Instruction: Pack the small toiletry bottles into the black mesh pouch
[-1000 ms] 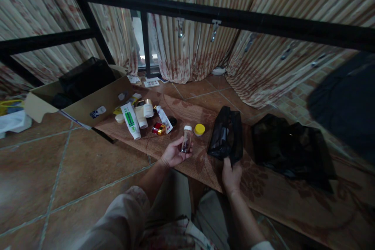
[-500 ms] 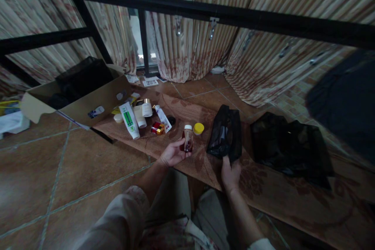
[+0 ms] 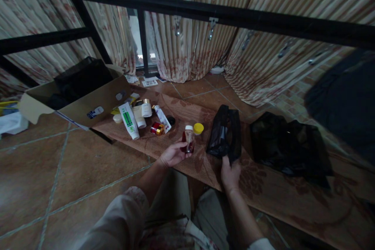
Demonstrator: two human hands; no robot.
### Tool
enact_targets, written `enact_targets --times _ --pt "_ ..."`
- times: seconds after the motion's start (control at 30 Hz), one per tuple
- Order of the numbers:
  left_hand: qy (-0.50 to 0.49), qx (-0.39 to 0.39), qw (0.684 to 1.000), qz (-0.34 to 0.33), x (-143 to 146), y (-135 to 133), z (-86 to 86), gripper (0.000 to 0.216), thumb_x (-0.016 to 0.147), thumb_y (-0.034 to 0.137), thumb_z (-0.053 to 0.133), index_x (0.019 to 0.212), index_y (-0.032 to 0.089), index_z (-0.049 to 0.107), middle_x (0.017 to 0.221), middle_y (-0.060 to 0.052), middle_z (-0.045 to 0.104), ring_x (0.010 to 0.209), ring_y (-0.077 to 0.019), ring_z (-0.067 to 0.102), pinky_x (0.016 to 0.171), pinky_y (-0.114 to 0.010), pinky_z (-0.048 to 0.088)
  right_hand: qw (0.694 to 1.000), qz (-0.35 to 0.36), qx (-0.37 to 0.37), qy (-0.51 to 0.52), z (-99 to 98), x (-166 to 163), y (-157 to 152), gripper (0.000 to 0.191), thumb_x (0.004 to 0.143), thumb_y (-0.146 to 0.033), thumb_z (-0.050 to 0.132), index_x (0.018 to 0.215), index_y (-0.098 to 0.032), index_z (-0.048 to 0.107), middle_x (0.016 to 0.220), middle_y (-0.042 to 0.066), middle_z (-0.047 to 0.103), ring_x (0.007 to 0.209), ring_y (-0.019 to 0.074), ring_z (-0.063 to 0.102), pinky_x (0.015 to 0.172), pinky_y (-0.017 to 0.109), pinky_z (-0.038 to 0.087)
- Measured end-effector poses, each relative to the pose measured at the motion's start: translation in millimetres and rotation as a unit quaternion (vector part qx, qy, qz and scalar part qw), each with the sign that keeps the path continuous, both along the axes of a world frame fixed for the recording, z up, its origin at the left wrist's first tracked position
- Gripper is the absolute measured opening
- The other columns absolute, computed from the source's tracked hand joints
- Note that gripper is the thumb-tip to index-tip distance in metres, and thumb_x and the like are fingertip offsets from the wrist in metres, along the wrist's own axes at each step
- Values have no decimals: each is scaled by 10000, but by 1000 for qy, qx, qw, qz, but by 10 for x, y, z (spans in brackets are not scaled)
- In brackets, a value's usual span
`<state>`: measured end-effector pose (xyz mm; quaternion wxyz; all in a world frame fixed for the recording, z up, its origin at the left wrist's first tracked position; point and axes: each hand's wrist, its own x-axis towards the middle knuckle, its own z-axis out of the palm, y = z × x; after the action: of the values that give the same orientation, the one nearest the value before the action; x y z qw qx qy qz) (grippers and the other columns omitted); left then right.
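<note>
My left hand point(image 3: 174, 154) is closed around a small bottle point(image 3: 189, 140) with a white cap and dark red contents, held upright over the cloth-covered bench. Just behind the bottle sits a yellow-lidded jar point(image 3: 198, 128). To the right, my right hand point(image 3: 230, 172) pinches the near edge of a black plastic bag point(image 3: 224, 134), which stands on the bench; its fingertips are partly hidden by the bag. Left of the bottle lie a red jar with a gold lid point(image 3: 157, 128), a white tube point(image 3: 162, 118), a green-and-white tube point(image 3: 129, 121) and a white jar point(image 3: 146, 108).
An open cardboard box point(image 3: 96, 103) with black bags inside stands at the bench's left end. Another black bag point(image 3: 290, 148) lies to the right. A black metal rail point(image 3: 187, 6) crosses above, before striped curtains point(image 3: 187, 47). A dark rounded shape point(image 3: 345, 97) fills the far right.
The bottle in my left hand has tilted slightly and shifted a little. My right hand keeps its hold on the black bag, almost unmoved.
</note>
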<state>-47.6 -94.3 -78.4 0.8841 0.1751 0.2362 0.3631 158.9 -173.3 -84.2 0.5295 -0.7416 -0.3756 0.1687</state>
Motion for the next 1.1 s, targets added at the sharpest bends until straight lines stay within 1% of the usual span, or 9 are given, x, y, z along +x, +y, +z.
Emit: enact_targets --times 0.07,0.17,0.27,0.4,0.6,0.83,0.9,1.0,1.1 --pt "8 15 1000 -6 9 -4 7 307 754 117 582 1053 183 594 1051 -75 646 813 -141 620 658 -255 470 1000 6 3 -2 17 -9 1 516 765 -470 507 1076 -75 625 1082 177 650 1159 276 504 967 363 349" --pt "20 26 999 -3 34 -10 19 321 750 119 599 1066 174 595 1081 -84 645 796 -127 621 641 -235 467 1000 3 1 1 27 -19 0 528 773 -471 504 1125 -92 606 1144 162 625 1160 266 505 968 363 353" --pt "36 24 999 11 62 -18 31 291 738 119 619 1026 159 610 1055 -93 662 799 -128 628 634 -224 463 1000 2 -2 6 11 -16 -1 549 768 -481 509 1134 -82 602 1143 168 624 1156 269 508 964 360 358" --pt "45 19 998 27 83 -29 57 268 719 115 628 986 141 621 1024 -104 678 840 -149 639 672 -241 473 1000 -1 -4 3 -14 -3 4 551 764 -497 507 1119 -88 611 1123 167 634 1137 275 521 959 372 360" --pt "50 20 998 35 94 -33 90 297 711 121 626 1008 127 626 1014 -106 687 802 -140 643 638 -223 466 1000 -5 -15 -3 -5 -4 5 559 765 -512 501 1111 -88 617 1103 171 643 1148 280 512 956 368 357" --pt "47 29 998 38 115 -35 76 279 707 124 629 985 116 623 956 -99 700 785 -142 653 693 -233 474 1000 -8 -16 -7 15 -8 -4 560 760 -501 506 1101 -72 620 1085 174 649 1133 276 525 926 340 378" --pt "44 32 998 33 115 -31 57 276 706 116 630 981 121 614 962 -99 696 811 -154 657 731 -252 476 1000 -7 -16 -4 23 -13 -3 549 764 -498 502 1104 -83 620 1094 167 647 1126 272 530 930 343 375" --pt "42 31 999 11 104 -22 18 245 731 121 613 975 129 598 978 -108 687 886 -198 654 800 -324 475 1000 -5 -21 -2 30 -15 -3 540 765 -493 507 1100 -86 621 1090 166 649 1125 276 529 938 357 368" --pt "33 29 999 -8 85 -14 -4 237 764 134 580 1000 130 586 1004 -127 677 920 -216 647 832 -363 466 1000 -6 -14 4 27 -14 -3 540 757 -490 520 1093 -79 622 1071 169 656 1127 277 528 938 355 370"
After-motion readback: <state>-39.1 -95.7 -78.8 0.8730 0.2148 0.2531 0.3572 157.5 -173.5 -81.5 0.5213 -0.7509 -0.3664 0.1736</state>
